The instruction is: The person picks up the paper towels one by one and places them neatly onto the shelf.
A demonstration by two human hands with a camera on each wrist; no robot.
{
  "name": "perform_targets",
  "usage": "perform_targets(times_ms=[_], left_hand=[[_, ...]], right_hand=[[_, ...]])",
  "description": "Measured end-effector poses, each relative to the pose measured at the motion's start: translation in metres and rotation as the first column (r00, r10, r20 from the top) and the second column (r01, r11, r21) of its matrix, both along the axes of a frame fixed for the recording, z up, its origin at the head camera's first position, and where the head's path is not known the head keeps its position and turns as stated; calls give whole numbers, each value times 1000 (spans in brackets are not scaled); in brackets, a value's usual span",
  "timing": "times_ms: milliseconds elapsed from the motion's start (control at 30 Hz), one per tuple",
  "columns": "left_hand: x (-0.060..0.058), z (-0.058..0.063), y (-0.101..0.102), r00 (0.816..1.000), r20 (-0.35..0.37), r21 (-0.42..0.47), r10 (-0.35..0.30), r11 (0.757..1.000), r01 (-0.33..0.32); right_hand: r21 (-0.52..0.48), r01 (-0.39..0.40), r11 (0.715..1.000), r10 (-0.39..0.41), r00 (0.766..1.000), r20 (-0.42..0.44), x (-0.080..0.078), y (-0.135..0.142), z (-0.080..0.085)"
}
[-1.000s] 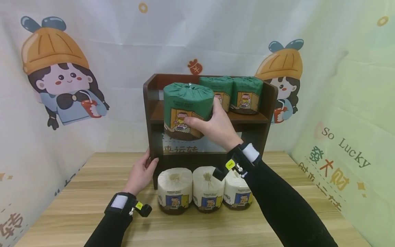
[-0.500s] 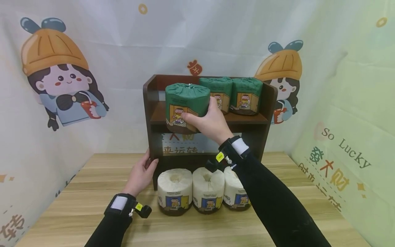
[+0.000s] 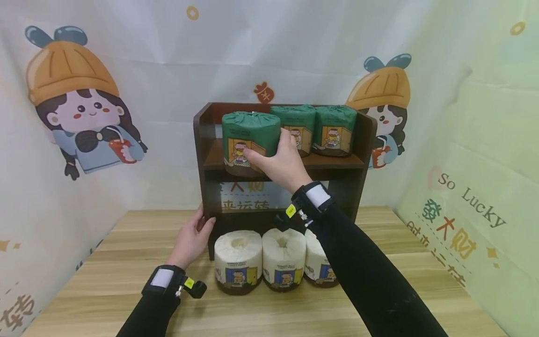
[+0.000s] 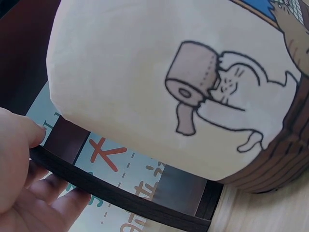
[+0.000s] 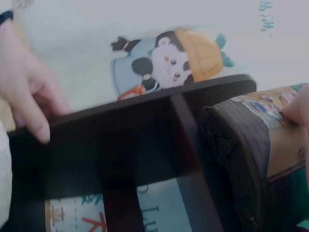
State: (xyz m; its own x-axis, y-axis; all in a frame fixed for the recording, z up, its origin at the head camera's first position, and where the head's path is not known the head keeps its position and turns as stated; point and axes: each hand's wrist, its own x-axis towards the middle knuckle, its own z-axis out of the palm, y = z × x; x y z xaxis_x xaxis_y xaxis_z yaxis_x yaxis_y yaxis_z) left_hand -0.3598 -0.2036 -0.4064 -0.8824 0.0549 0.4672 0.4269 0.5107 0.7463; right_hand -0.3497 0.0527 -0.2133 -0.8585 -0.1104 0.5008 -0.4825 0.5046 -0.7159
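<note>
My right hand (image 3: 286,161) grips a green-wrapped toilet paper roll (image 3: 248,128) upright by its right side, thumb across the printed front. The roll overlaps the left part of the upper board of a dark wooden shelf (image 3: 205,192). In the right wrist view, the held roll's dark underside (image 5: 227,150) shows close by the shelf board, with the thumb on its print. Lower down, my left hand (image 3: 190,238) holds the shelf's left side panel, thumb on one face and fingers on the other; the left wrist view shows this panel edge (image 4: 120,192) between them.
Two more green rolls (image 3: 335,131) stand on the upper board at the right. Several cream-wrapped rolls, one at the left (image 3: 238,255), line up on the wooden table (image 3: 105,281) before the shelf. A printed cloth (image 3: 168,93) hangs behind.
My right hand has carried the green roll away from me, towards the upper board and slightly left. The left hand keeps its hold on the side panel.
</note>
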Motion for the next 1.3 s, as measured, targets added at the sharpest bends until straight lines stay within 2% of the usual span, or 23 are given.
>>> perform_targets(times_ms=[100, 233, 333, 433, 700, 800, 933, 1067, 1300], left_hand=[[0, -1, 0, 1000, -3, 5, 0, 1000, 0], [0, -1, 1, 1000, -4, 5, 6, 1000, -6], [1, 0, 1, 1000, -8, 2, 9, 1000, -9], [1, 1, 1, 1000, -13, 5, 6, 1000, -6], [0, 0, 2, 1000, -20, 15, 6, 1000, -6], [-1, -1, 2, 1000, -14, 18, -1, 1000, 1], [-1, -1, 2, 1000, -3, 25, -9, 1000, 9], [-1, -1, 2, 1000, 1, 21, -2, 1000, 2], [-2, -3, 0, 1000, 11, 16, 7, 1000, -7]], right_hand=[[34, 54, 998, -53, 998, -36, -3, -2, -2], [0, 54, 999, -53, 996, -71, -5, -5, -5], [29, 81, 996, -78, 991, -105, -6, -7, -7], [99, 159, 982, -143, 978, -155, -8, -11, -9], [126, 300, 945, -264, 934, -241, -15, -21, -13], [160, 310, 937, -253, 920, -299, -16, -22, -14], [201, 279, 939, -199, 918, -344, -16, -23, -16], [242, 257, 936, -170, 929, -330, -16, -23, -17], [348, 219, 912, -122, 952, -280, -17, -25, -19]])
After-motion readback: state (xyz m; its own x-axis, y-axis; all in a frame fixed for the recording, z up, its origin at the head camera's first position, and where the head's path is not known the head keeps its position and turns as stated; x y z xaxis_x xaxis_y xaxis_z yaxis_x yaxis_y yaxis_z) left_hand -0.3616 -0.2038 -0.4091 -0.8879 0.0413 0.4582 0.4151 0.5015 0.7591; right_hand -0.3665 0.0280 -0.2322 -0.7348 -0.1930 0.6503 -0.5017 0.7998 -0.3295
